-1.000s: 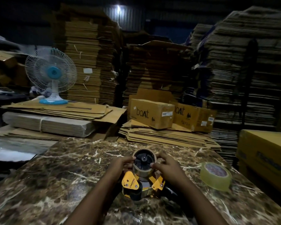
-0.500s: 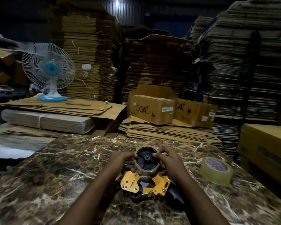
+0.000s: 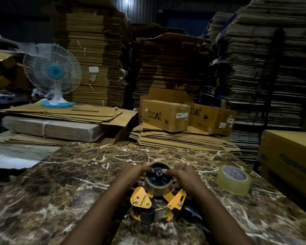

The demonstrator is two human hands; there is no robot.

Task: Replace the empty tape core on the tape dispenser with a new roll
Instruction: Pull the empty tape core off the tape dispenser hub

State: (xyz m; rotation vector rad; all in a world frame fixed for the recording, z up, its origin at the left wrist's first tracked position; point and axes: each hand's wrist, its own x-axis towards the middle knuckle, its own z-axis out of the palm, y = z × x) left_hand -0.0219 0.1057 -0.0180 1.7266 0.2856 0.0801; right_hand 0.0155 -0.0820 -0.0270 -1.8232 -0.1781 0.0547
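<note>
A yellow tape dispenser [image 3: 143, 200] lies flat on the brown marble table [image 3: 69, 183], its black hub facing up. An empty brown tape core [image 3: 157, 189] sits around that hub. My left hand [image 3: 133, 174] grips the core's left side and my right hand [image 3: 181, 175] its right side, thumbs resting on the black hub [image 3: 158, 177]. A new roll of clear tape [image 3: 234, 180] with a red-printed inner ring lies flat on the table to the right, apart from my hands. The dispenser's black handle [image 3: 191, 211] pokes out under my right forearm.
Flattened cardboard stacks [image 3: 175, 140] and two "boat" boxes [image 3: 165, 117] lie beyond the table's far edge. A white and blue table fan [image 3: 51, 75] stands far left. A yellow box [image 3: 289, 156] is at the right. Tall cardboard piles fill the background.
The view has shifted slightly and both hands have closed tighter around the core, with the thumbs now pressing on the hub. The dispenser and new roll stay in place.
</note>
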